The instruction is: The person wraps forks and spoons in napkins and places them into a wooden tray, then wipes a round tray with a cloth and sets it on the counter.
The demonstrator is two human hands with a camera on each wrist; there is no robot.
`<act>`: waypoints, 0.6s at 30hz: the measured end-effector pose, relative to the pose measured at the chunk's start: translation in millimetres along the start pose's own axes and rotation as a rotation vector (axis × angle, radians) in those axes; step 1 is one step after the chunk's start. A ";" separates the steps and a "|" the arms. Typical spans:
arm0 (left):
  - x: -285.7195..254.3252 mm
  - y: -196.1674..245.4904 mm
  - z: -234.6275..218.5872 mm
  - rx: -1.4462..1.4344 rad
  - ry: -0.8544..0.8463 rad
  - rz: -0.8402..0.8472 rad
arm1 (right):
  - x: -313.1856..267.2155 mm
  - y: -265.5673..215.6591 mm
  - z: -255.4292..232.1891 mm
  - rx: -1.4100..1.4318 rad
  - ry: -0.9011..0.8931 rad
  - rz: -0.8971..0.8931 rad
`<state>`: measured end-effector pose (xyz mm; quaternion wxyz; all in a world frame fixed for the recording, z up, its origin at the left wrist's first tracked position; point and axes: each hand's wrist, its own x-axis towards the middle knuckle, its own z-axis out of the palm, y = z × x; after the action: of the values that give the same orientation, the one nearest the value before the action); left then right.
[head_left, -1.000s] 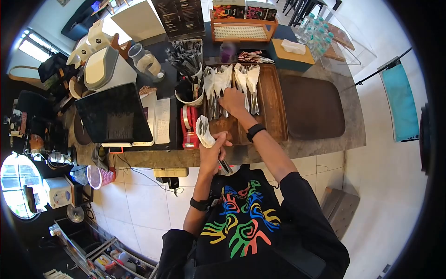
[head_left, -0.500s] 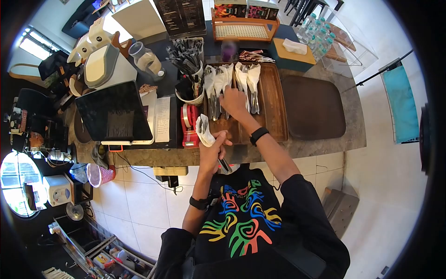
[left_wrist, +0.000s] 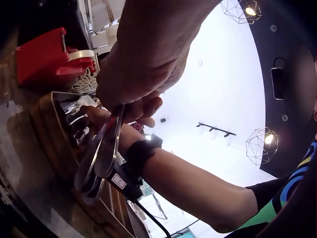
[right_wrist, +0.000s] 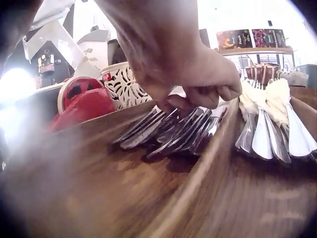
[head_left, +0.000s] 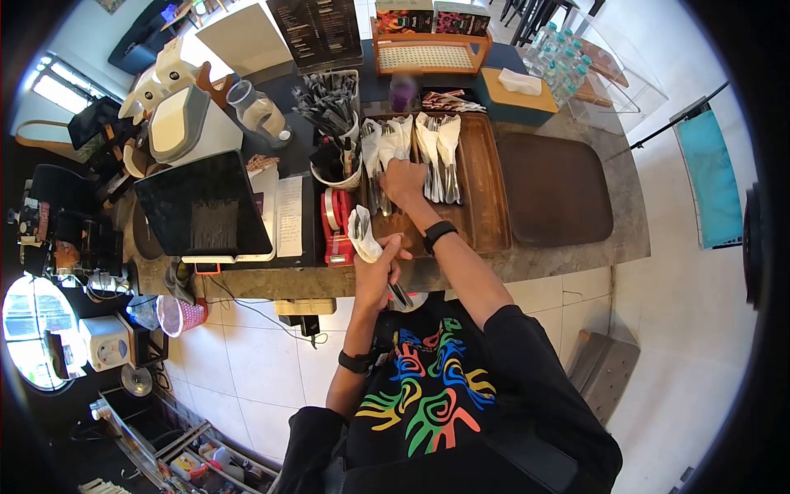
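Observation:
My left hand (head_left: 380,263) grips a cutlery set (head_left: 364,235) wrapped in a white napkin, at the counter's near edge. In the left wrist view its fingers (left_wrist: 143,64) curl round the metal handles (left_wrist: 99,158), which stick out below. My right hand (head_left: 401,183) reaches over the wooden tray (head_left: 485,189), onto the left row of napkin-wrapped cutlery bundles (head_left: 380,144). In the right wrist view its curled fingertips (right_wrist: 198,96) pinch at the handles (right_wrist: 173,131) lying in the tray. More bundles (right_wrist: 270,124) lie to the right.
A red tape dispenser (head_left: 333,218) and a white holder (head_left: 337,165) stand left of the tray. A dark tablet screen (head_left: 202,206) is further left, a dark tray (head_left: 553,189) to the right. A tissue box (head_left: 518,95) and water bottles (head_left: 559,58) stand behind.
My right hand has shifted a little left on the tray, from the middle bundles to the left row. My left hand still holds the wrapped set in the same spot.

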<state>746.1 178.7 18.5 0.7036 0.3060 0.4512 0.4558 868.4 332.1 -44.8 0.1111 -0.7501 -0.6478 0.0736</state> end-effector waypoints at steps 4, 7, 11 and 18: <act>-0.9 3.6 -1.5 0.015 0.011 -0.004 | 2.7 1.5 1.1 0.074 0.030 0.047; -0.2 2.6 -4.0 0.018 0.017 0.001 | 8.5 4.8 4.1 0.078 0.044 0.036; 0.2 3.9 -4.8 0.003 0.028 0.013 | 5.4 8.1 -2.4 0.173 0.091 0.056; 4.5 -0.5 -5.5 0.011 0.016 0.007 | -4.9 26.1 -13.4 -0.069 -0.037 -0.016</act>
<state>742.1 182.7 14.3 0.6967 0.3079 0.4581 0.4581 896.1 322.8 -38.9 0.0738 -0.7466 -0.6580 0.0643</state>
